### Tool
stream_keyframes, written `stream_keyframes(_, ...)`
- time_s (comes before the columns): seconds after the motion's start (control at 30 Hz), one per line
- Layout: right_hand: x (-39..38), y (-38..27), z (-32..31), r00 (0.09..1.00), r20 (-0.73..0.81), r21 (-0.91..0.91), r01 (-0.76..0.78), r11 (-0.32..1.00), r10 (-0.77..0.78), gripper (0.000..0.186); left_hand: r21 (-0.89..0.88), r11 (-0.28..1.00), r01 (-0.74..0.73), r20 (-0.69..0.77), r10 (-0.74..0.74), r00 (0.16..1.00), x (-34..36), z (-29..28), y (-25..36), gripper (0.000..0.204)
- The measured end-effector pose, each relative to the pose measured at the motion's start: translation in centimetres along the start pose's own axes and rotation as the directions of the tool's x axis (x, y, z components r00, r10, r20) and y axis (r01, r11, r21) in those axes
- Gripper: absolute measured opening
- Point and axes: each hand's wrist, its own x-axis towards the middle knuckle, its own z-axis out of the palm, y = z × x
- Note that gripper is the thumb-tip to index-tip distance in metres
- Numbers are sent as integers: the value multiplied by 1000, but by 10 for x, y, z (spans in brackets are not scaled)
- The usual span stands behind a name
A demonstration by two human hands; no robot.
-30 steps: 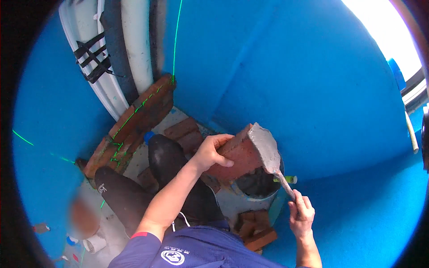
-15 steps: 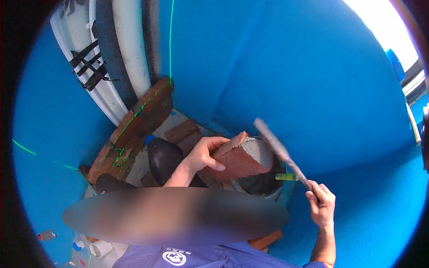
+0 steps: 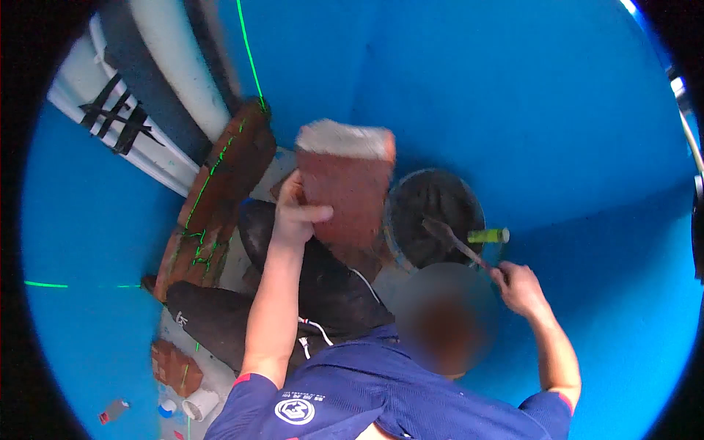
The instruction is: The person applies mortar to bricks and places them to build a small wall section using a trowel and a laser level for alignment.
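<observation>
Against a blue wall (image 3: 528, 110), gripping a brick (image 3: 345, 191) in the left hand (image 3: 299, 213), twelve o'clock from mid-view; grasping a trowel (image 3: 456, 243) in the right hand (image 3: 521, 287), towards four, blade-first at the bucket (image 3: 394, 246), three o'clock. Best to keep the brick's grey coating (image 3: 345, 139) level, untouched.

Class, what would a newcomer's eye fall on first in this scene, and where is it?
First, the red brick in the left hand, mid-picture, its far end coated pale grey. To its right, the right hand holds a trowel at a round bucket of dark material. At left, a bright green line runs down the blue wall and over the low brickwork.
</observation>
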Motion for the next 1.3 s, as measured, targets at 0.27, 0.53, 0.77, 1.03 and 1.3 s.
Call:
stream_keyframes(0.27,73,-15,63,978,205,-388,107,915,-27,17,-414,910,-16,-333,-136,933,4,-19,-27,59)
stream_keyframes(0.53,129,40,91,782,594,-332,453,828,-189,21,-371,927,-61,-479,-134,868,19,-26,-50,56)
stream_keyframes(0.77,130,-38,66,716,683,-164,-44,985,146,23,-588,808,34,-421,-341,840,6,-39,-32,43)
stream_keyframes(1.03,80,11,92,869,490,251,-216,944,68,31,-454,888,-76,-523,-197,829,38,-8,-87,82)
stream_keyframes(1.3,65,26,101,882,420,480,-416,772,214,42,-539,833,-127,-421,-136,897,37,8,-78,79)
